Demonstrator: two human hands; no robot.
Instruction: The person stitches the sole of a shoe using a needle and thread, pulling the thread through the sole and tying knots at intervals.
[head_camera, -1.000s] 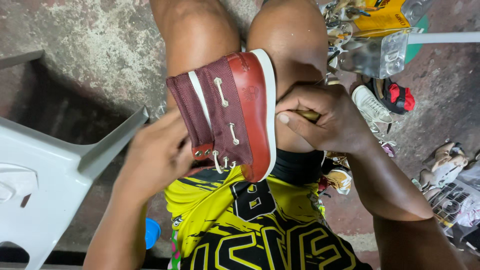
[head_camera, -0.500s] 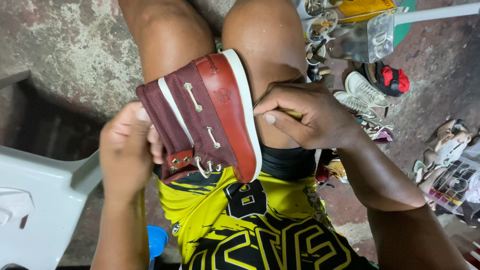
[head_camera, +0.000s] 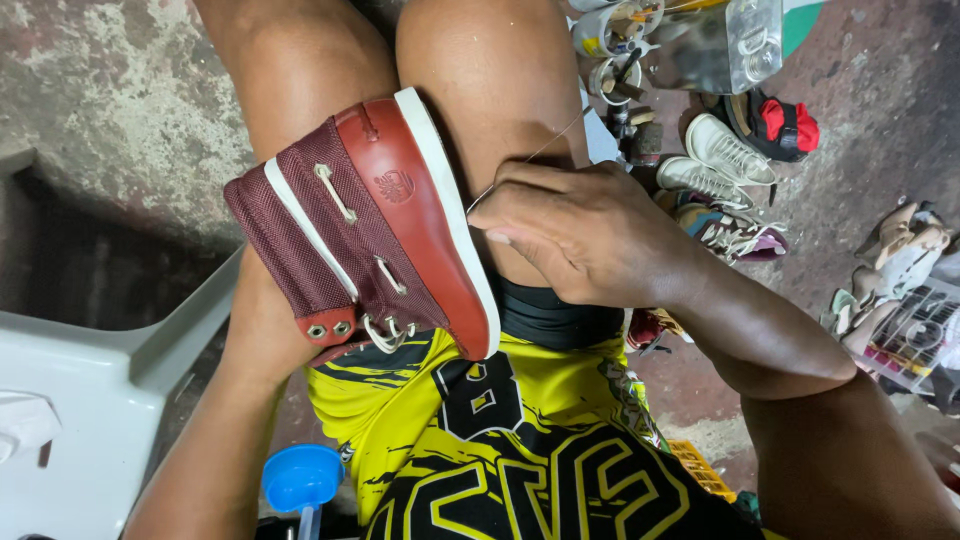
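Note:
A maroon and red boat shoe (head_camera: 380, 230) with a white sole and pale laces lies tilted on its side across my thighs, sole edge facing right. My left hand (head_camera: 262, 318) reaches in under the shoe's heel end and holds it from behind; the fingers are hidden by the shoe. My right hand (head_camera: 590, 235) rests on my right knee just beside the white sole, thumb and forefinger pinched on a thin pale thread (head_camera: 530, 158) that runs taut up and to the right from the sole edge.
A white plastic chair (head_camera: 80, 400) stands at the left and a blue funnel (head_camera: 300, 475) below it. On the floor at the right lie white sneakers (head_camera: 715, 160), a red and black shoe (head_camera: 785, 125), a clear container (head_camera: 735, 40), tins and more footwear (head_camera: 900, 270).
My left hand has slid from the heel collar to behind the shoe. The right hand has shifted slightly away from the sole, and a thread now shows taut from it.

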